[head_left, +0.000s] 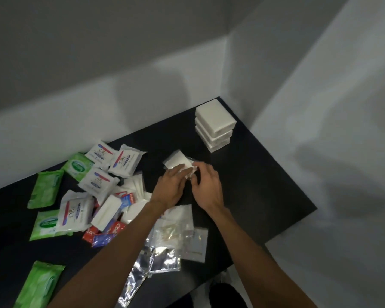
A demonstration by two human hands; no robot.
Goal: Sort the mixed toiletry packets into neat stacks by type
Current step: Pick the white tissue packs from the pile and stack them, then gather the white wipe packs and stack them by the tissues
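**White packet caught between both my hands**

White and crinkled, the white packet [177, 161] is lying on the black table [265, 185], and I am holding it at its near end. My left hand [171, 188] is gripping it with fingers [180, 172] laid over its edge, while my right hand [207, 185] is pinching the corner with curled fingertips [196, 171]. Beyond my right fingers, well apart, a stack of white soap bars [216, 126] is standing in the far corner. Left of my left fingers, Dove packets [98, 181], green wipes packs [46, 188] and red Colgate boxes [127, 198] are lying mixed in a heap. Behind my knuckles, between my forearms, clear sachets [179, 227] are overlapping, and silver foil packets [163, 258] are lying just nearer me.
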